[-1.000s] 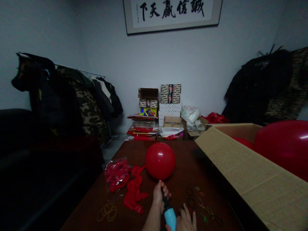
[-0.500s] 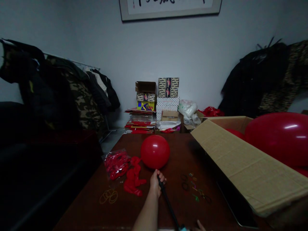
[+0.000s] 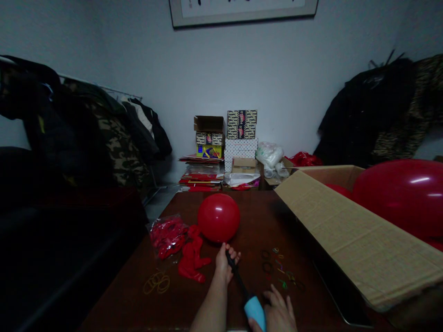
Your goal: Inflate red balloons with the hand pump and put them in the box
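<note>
Near the middle of the dark, smooth-topped table [image 3: 258, 216], a round, glossy red balloon [image 3: 218, 218] is positioned with its neck toward the person. The left hand [image 3: 226, 265] is closed around the black nozzle end of the hand pump [image 3: 254, 311], at the balloon's neck; the fingers cover the joint, so the exact fit of neck to nozzle cannot be confirmed. The pump comprises a slim black shaft and a light blue cylindrical barrel, slanting down to the right. The right hand [image 3: 278, 311] holds the barrel, thumb across its side, other fingers loosely extended. Left of the balloon: limp, uninflated red balloons [image 3: 189, 263], beside a crinkled transparent bag [image 3: 168, 236] with red contents. Nearer the person: thin, overlapping tan rings [image 3: 157, 282]. Right of the pump: dark rings [image 3: 263, 269]. Far right: a matte brown cardboard box [image 3: 360, 240] with a slanting flap, containing a large, shiny red balloon [image 3: 401, 198].
</note>
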Available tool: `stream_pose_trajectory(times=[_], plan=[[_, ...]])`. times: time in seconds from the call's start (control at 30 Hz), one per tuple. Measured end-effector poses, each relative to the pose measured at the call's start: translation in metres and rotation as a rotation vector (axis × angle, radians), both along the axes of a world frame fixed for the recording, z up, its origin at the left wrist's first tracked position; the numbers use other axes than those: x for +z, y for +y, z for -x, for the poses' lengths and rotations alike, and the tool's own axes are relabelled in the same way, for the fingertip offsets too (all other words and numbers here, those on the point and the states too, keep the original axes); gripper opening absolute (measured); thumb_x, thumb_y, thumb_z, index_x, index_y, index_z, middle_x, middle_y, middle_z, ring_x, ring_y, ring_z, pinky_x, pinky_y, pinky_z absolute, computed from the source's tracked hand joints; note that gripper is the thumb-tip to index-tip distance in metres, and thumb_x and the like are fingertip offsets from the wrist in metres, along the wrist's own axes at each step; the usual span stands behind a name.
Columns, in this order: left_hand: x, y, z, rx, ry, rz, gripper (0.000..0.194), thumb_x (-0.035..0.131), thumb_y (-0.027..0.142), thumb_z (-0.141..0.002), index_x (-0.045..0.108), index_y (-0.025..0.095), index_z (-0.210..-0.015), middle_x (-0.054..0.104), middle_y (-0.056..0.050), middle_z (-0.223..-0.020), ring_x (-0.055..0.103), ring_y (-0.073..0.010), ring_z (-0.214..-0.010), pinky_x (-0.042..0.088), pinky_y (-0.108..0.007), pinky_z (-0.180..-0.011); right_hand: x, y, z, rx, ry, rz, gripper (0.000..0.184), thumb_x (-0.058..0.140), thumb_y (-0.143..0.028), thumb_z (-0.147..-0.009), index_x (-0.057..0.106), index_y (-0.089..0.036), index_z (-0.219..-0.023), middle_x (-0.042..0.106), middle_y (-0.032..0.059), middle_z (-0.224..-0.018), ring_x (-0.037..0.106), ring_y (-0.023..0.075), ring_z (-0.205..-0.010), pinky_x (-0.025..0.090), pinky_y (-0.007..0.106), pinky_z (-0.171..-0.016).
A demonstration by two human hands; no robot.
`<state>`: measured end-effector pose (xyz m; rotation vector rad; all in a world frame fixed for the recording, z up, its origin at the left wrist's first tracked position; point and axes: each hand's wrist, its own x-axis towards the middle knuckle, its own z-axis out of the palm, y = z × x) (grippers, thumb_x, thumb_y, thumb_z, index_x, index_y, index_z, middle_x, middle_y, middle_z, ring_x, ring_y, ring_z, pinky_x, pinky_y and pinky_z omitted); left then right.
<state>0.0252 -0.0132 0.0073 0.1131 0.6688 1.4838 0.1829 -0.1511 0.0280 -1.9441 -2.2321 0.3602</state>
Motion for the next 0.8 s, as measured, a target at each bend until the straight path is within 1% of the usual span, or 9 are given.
stream_pose_trajectory(times=[0.07,0.17,0.3,0.4,0.5,0.6,0.73,0.8], plan=[[-0.001,0.0,0.001,-0.003,-0.018,0.004,0.024,0.051,0.031,-0.085,0.042,0.019,-0.066,0.039,0.008,-0.05,0.037,-0.0064,-0.04,0.051,-0.033,-0.068,0.01,0.01,0.011,-0.018,0.019,-0.024,0.044,0.044,-0.047,-0.076,0.067,-0.017,-0.097,0.055,0.0104,-0.128,0.03,0.0316,-0.132,0.011,0.056,-0.11],[-0.002,0.001,0.001,-0.014,-0.023,0.001,0.024,0.051,0.031,-0.085,0.042,0.019,-0.066,0.039,0.008,-0.049,0.038,-0.0069,-0.041,0.051,-0.036,-0.073,0.019,0.028,0.03,-0.032,0.057,-0.082,0.042,0.043,-0.045,-0.077,0.067,-0.016,-0.095,0.056,0.0113,-0.124,0.031,0.0303,-0.131,0.009,0.053,-0.111],[-0.002,0.004,0.002,-0.031,0.001,-0.005,0.026,0.052,0.034,-0.085,0.042,0.02,-0.065,0.04,0.007,-0.048,0.039,-0.0076,-0.042,0.051,-0.039,-0.075,0.02,0.051,0.048,-0.02,0.103,-0.16,0.038,0.044,-0.042,-0.078,0.068,-0.015,-0.09,0.059,0.013,-0.117,0.034,0.0298,-0.129,0.008,0.052,-0.111],[-0.002,0.006,0.001,-0.028,0.029,0.0,0.027,0.055,0.036,-0.083,0.042,0.02,-0.066,0.039,0.008,-0.048,0.037,-0.0072,-0.041,0.051,-0.037,-0.071,0.017,0.057,0.05,-0.027,0.119,-0.158,0.037,0.043,-0.042,-0.079,0.068,-0.016,-0.089,0.059,0.0128,-0.115,0.035,0.03,-0.128,0.009,0.053,-0.11],[-0.003,0.007,0.0,-0.026,0.06,0.004,0.028,0.056,0.038,-0.081,0.041,0.02,-0.066,0.037,0.009,-0.047,0.034,-0.0065,-0.038,0.049,-0.031,-0.062,0.013,0.051,0.047,-0.028,0.116,-0.156,0.043,0.039,-0.047,-0.082,0.067,-0.018,-0.093,0.059,0.0114,-0.119,0.034,0.0298,-0.129,0.008,0.054,-0.11],[-0.004,0.006,-0.001,-0.015,0.07,-0.016,0.031,0.059,0.04,-0.079,0.04,0.02,-0.065,0.036,0.009,-0.046,0.032,-0.0056,-0.037,0.046,-0.028,-0.057,0.004,0.039,0.043,-0.034,0.069,-0.131,0.046,0.042,-0.051,-0.079,0.066,-0.016,-0.098,0.056,0.0126,-0.125,0.031,0.0305,-0.132,0.008,0.054,-0.111],[-0.006,0.005,-0.002,-0.011,0.099,-0.007,0.034,0.064,0.042,-0.075,0.041,0.02,-0.065,0.037,0.01,-0.047,0.032,-0.0049,-0.036,0.044,-0.027,-0.056,-0.016,0.026,0.034,-0.02,0.025,-0.106,0.044,0.051,-0.047,-0.071,0.066,-0.015,-0.097,0.057,0.0138,-0.125,0.032,0.0325,-0.131,0.011,0.055,-0.11],[-0.007,0.004,-0.002,0.0,0.105,-0.01,0.034,0.064,0.043,-0.074,0.041,0.02,-0.065,0.037,0.01,-0.046,0.032,-0.0049,-0.036,0.042,-0.026,-0.054,-0.029,0.019,0.028,-0.026,0.007,-0.116,0.038,0.052,-0.042,-0.071,0.068,-0.016,-0.094,0.058,0.0127,-0.124,0.035,0.0332,-0.13,0.015,0.058,-0.109]])
